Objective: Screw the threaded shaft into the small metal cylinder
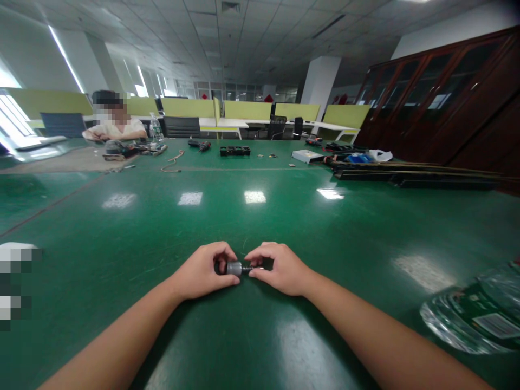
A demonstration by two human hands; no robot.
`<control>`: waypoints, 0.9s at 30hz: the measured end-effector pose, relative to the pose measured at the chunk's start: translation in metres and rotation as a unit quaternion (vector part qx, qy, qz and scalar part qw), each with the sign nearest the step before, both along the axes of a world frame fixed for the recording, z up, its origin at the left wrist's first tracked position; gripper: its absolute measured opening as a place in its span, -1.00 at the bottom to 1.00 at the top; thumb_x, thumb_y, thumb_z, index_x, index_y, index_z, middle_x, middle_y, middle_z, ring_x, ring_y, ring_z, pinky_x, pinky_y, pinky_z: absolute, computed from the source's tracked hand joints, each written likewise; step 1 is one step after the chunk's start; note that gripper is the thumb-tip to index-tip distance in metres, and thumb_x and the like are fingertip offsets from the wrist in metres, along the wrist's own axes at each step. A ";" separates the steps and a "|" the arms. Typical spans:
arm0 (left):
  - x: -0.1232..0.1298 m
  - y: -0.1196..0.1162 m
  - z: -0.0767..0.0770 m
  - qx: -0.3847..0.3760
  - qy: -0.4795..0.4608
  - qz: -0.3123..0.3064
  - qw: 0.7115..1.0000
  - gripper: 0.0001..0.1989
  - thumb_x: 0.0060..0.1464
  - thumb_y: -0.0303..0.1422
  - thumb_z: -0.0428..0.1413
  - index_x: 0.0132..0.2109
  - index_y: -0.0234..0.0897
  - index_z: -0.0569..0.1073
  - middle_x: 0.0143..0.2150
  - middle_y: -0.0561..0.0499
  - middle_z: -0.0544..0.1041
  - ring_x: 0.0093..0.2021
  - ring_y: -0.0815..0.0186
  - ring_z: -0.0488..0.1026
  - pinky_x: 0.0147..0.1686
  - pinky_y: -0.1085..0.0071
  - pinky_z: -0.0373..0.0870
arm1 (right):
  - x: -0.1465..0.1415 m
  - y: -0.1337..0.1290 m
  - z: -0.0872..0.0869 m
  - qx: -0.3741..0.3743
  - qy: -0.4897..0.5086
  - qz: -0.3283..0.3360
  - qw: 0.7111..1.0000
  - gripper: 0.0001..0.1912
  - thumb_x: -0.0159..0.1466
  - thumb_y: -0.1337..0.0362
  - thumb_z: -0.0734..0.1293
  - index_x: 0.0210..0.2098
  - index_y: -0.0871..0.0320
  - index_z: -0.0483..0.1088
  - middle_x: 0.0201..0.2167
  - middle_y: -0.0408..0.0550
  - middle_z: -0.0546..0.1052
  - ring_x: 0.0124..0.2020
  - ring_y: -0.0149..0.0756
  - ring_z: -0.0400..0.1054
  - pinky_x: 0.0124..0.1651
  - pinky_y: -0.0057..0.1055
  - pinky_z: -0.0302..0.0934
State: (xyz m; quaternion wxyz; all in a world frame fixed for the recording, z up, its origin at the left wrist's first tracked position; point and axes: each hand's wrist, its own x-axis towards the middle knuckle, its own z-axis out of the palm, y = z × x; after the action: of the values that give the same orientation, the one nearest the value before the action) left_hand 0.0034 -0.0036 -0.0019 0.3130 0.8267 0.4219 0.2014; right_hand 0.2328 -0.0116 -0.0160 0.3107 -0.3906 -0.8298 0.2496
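A small silver-grey metal cylinder [234,268] with a dark left end lies low over the green table in front of me. From its right end a thin dark shaft [246,269] sticks out, perhaps ridged or sprung; its exact kind I cannot make out. My left hand [209,271] is curled round the cylinder, thumb on the near side and fingers on the far side. At the shaft's other end, my right hand [280,268] has thumb and index finger closed about its tip, which the fingers partly hide. Both hands rest at the tabletop, fingertips close together.
The green tabletop [284,216] stretches far ahead. A large plastic water bottle [475,314] lies at the right. Farther off are a power drill [199,144], a black part [235,151], a pale box [307,156] and long dark bars [406,173]. A person [116,122] sits at far left.
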 end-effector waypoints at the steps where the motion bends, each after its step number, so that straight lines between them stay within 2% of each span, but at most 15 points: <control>1: 0.000 0.000 0.000 0.007 0.005 -0.003 1.000 -0.70 -0.10 -0.32 0.30 -0.20 -0.28 0.45 -0.40 0.10 0.43 -0.40 0.35 0.37 -0.40 0.48 0.25 | -0.002 -0.001 -0.001 0.001 0.000 0.005 1.000 -0.80 0.12 0.37 0.45 -0.23 0.13 0.52 -0.39 -0.12 0.55 -0.33 -0.35 0.39 -0.18 -0.38 0.21; 4: 0.001 -0.001 0.002 0.011 0.013 -0.012 1.000 -0.69 -0.11 -0.29 0.31 -0.19 -0.28 0.47 -0.35 0.08 0.45 -0.37 0.34 0.38 -0.38 0.47 0.26 | -0.004 -0.002 -0.002 0.009 -0.008 0.014 1.000 -0.88 0.14 0.35 0.43 -0.28 0.14 0.52 -0.39 -0.13 0.55 -0.33 -0.35 0.38 -0.16 -0.36 0.20; 9: 0.001 -0.002 0.007 -0.012 0.006 -0.012 1.000 -0.78 0.08 -0.24 0.17 -0.20 -0.30 0.48 -0.41 0.07 0.44 -0.40 0.36 0.36 -0.40 0.48 0.25 | -0.002 -0.001 -0.002 0.018 -0.005 0.021 1.000 -0.91 0.19 0.34 0.40 -0.27 0.13 0.51 -0.38 -0.12 0.56 -0.32 -0.35 0.38 -0.16 -0.37 0.20; 17: 0.001 0.000 0.005 -0.012 0.011 -0.003 1.000 -0.77 0.01 -0.26 0.22 -0.22 -0.30 0.49 -0.43 0.09 0.43 -0.42 0.36 0.35 -0.42 0.49 0.22 | -0.004 -0.001 -0.002 0.030 -0.033 0.032 0.998 -0.83 0.13 0.30 0.47 -0.25 0.12 0.53 -0.37 -0.11 0.57 -0.29 -0.30 0.37 -0.12 -0.33 0.17; 27: 0.000 0.000 0.004 0.010 0.011 -0.006 1.000 -0.78 0.01 -0.24 0.23 -0.28 -0.31 0.48 -0.44 0.09 0.42 -0.43 0.38 0.34 -0.43 0.50 0.20 | -0.004 0.000 -0.004 0.036 -0.049 0.032 0.998 -0.83 0.15 0.29 0.44 -0.23 0.12 0.54 -0.37 -0.10 0.56 -0.28 -0.29 0.37 -0.11 -0.32 0.16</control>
State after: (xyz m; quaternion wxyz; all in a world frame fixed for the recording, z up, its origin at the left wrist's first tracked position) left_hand 0.0033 -0.0038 0.0019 0.3016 0.8346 0.4181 0.1943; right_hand 0.2284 -0.0114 -0.0198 0.2756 -0.3639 -0.8646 0.2098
